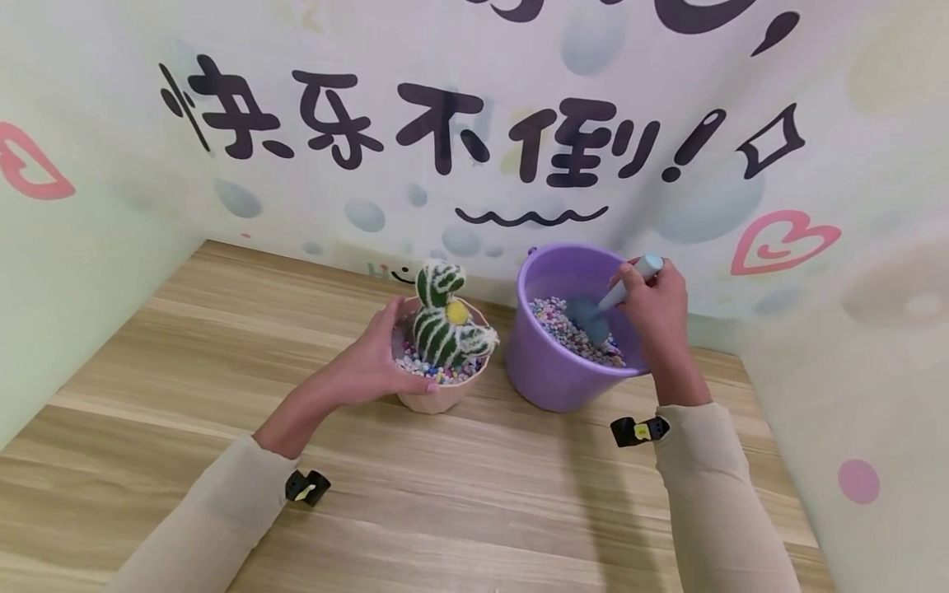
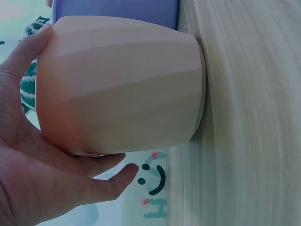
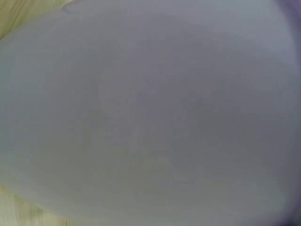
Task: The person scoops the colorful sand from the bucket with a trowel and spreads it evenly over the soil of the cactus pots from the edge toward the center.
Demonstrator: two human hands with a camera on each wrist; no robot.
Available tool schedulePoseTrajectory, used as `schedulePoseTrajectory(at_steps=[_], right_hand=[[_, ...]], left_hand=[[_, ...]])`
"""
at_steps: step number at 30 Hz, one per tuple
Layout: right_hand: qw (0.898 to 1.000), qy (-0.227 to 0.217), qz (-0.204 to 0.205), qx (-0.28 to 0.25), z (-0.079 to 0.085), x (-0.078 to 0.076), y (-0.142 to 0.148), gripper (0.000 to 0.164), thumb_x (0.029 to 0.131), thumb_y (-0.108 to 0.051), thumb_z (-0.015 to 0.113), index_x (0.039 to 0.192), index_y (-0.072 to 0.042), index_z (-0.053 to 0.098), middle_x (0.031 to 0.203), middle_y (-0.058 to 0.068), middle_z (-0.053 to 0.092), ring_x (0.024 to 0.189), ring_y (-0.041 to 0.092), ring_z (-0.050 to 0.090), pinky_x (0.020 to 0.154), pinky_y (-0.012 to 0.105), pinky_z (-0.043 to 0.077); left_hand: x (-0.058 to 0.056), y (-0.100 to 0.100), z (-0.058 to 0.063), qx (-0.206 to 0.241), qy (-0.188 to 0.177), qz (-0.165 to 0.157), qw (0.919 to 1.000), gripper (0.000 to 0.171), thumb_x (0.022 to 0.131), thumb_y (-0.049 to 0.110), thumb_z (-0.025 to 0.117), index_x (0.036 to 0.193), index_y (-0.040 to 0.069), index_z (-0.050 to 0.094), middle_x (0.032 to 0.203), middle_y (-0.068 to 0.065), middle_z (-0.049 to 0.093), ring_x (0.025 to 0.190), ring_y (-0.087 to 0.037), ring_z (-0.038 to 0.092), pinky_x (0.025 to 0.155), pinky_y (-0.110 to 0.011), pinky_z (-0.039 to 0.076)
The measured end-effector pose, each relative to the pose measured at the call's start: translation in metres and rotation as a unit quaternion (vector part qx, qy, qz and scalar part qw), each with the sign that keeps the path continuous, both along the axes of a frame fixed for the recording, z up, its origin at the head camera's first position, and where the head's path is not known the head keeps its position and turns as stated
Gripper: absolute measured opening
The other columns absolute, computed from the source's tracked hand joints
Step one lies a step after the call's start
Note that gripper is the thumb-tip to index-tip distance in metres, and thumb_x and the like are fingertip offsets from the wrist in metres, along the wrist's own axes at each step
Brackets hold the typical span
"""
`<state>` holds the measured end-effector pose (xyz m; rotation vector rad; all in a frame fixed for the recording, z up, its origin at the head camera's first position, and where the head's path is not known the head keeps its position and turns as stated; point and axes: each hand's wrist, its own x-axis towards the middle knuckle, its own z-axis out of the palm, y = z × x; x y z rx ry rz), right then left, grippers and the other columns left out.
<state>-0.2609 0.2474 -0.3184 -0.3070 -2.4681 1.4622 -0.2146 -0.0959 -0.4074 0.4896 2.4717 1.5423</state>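
My left hand [image 1: 380,359] holds a pale pink flower pot [image 1: 433,401] by its side, thumb at the near rim. A green knitted-looking cactus [image 1: 436,333] with white fuzz and a yellow flower stands in it among coloured pebbles [image 1: 445,375]. In the left wrist view the pot [image 2: 122,84] rests on the table. My right hand [image 1: 658,306] grips the light blue handle of a small shovel [image 1: 589,319]. Its blade sits in multicoloured pebbles [image 1: 552,319] inside a purple bucket [image 1: 544,383]. The bucket's blurred wall [image 3: 150,113] fills the right wrist view.
Wood-grain table [image 1: 415,494] lies under the pot and bucket. Behind them rises a white printed backdrop [image 1: 385,198] with black lettering, pink hearts and bubbles. Pale walls border the table on both sides. The bucket stands just right of the pot.
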Motion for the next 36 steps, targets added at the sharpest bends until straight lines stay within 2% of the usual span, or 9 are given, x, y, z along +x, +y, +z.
schedulePoseTrajectory(at_steps=[8, 11, 16, 19, 22, 28, 36], right_hand=[[0.999, 0.007, -0.026, -0.037, 0.0004, -0.0008, 0.0025, 0.019, 0.1, -0.03, 0.052, 0.105, -0.012, 0.056, 0.091, -0.003, 0.062, 0.084, 0.012, 0.06, 0.069, 0.022, 0.054], [0.998, 0.005, -0.021, -0.065, 0.0015, -0.0004, 0.0039, 0.018, 0.1, -0.029, 0.053, 0.104, -0.013, 0.056, 0.09, -0.003, 0.063, 0.083, 0.012, 0.061, 0.067, 0.023, 0.054], [0.991, 0.014, -0.011, -0.136, 0.0027, -0.0006, 0.0067, 0.015, 0.099, -0.025, 0.056, 0.101, -0.01, 0.057, 0.082, -0.002, 0.066, 0.072, 0.011, 0.064, 0.056, 0.02, 0.053], [0.987, 0.015, -0.001, -0.159, 0.0027, -0.0009, 0.0083, 0.017, 0.099, -0.024, 0.056, 0.1, -0.007, 0.056, 0.078, -0.002, 0.067, 0.066, 0.011, 0.065, 0.052, 0.02, 0.053], [0.988, 0.003, 0.006, -0.157, 0.0026, -0.0011, 0.0091, 0.022, 0.099, -0.025, 0.055, 0.105, -0.004, 0.055, 0.077, -0.002, 0.068, 0.064, 0.011, 0.065, 0.052, 0.022, 0.054], [0.987, -0.022, -0.008, -0.159, 0.0028, -0.0014, 0.0087, 0.027, 0.099, -0.029, 0.055, 0.109, -0.004, 0.052, 0.077, -0.003, 0.068, 0.064, 0.01, 0.067, 0.053, 0.023, 0.055], [0.978, -0.021, -0.006, -0.208, 0.0045, -0.0011, 0.0092, 0.027, 0.098, -0.026, 0.058, 0.108, -0.002, 0.05, 0.078, 0.001, 0.068, 0.064, 0.012, 0.069, 0.052, 0.024, 0.056]], left_hand=[[0.0, -0.0004, -0.0006, 0.0, 0.002, 0.0, 1.0, 0.127, 0.063, 0.035, 0.091, 0.154, 0.009, 0.006, 0.155, -0.014, 0.021, 0.141, -0.033, 0.027, 0.115, -0.051, 0.026], [0.0, -0.0005, -0.0002, 0.004, 0.002, -0.001, 1.0, 0.127, 0.063, 0.034, 0.091, 0.154, 0.008, 0.007, 0.155, -0.014, 0.021, 0.141, -0.033, 0.028, 0.115, -0.05, 0.026], [-0.0001, 0.0002, 0.0011, 0.007, 0.008, -0.002, 0.9999, 0.123, 0.064, 0.032, 0.091, 0.153, 0.009, 0.01, 0.154, -0.013, 0.022, 0.139, -0.031, 0.029, 0.115, -0.05, 0.028], [0.0001, 0.0002, 0.0019, 0.005, 0.014, 0.0, 0.9999, 0.121, 0.063, 0.032, 0.091, 0.152, 0.009, 0.012, 0.152, -0.013, 0.024, 0.138, -0.031, 0.031, 0.114, -0.05, 0.029], [0.0005, 0.0, 0.0023, 0.002, 0.019, 0.001, 0.9998, 0.12, 0.063, 0.032, 0.091, 0.152, 0.01, 0.014, 0.151, -0.014, 0.026, 0.137, -0.031, 0.032, 0.114, -0.05, 0.029], [0.0015, 0.0003, 0.0031, 0.001, 0.012, 0.0, 0.9999, 0.122, 0.063, 0.033, 0.091, 0.152, 0.009, 0.012, 0.151, -0.014, 0.026, 0.138, -0.031, 0.031, 0.114, -0.051, 0.028], [0.0021, -0.0009, 0.0015, -0.007, 0.007, 0.002, 0.9999, 0.126, 0.063, 0.036, 0.09, 0.154, 0.009, 0.007, 0.153, -0.015, 0.023, 0.14, -0.032, 0.029, 0.114, -0.052, 0.027]])
